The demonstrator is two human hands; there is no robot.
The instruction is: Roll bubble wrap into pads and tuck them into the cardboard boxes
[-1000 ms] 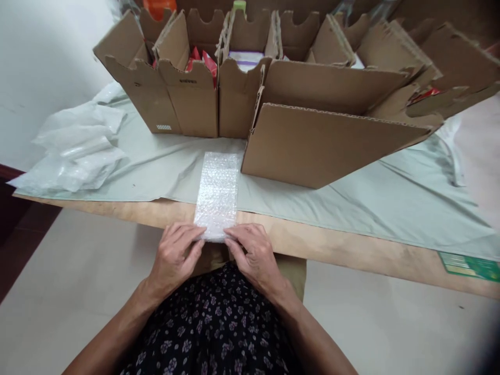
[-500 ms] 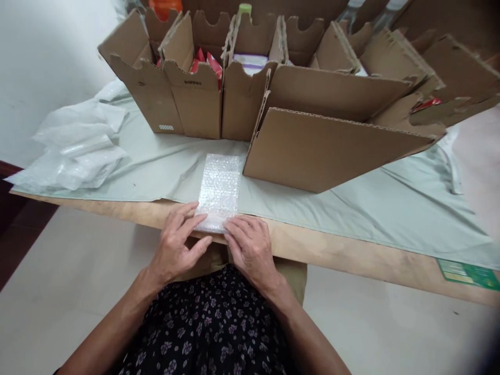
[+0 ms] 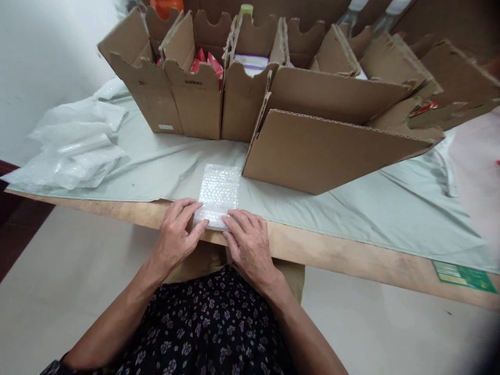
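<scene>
While bubble wrap (image 3: 220, 188) extends forward from between them, the left hand (image 3: 178, 229) and right hand (image 3: 249, 240) pinch its near corners.

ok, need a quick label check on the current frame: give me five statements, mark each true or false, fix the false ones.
1. The left hand and right hand both touch the bubble wrap. True.
2. The bubble wrap lies inside a cardboard box. False: it lies in front of the boxes, partly over the table's wooden edge.
3. A crumpled pile of clear plastic lies on the person's left. True.
4. The cloth on the table is bright red. False: the cloth is pale green.
5. The green card lies on the person's left. False: it is on the right, by the table's front edge.
</scene>
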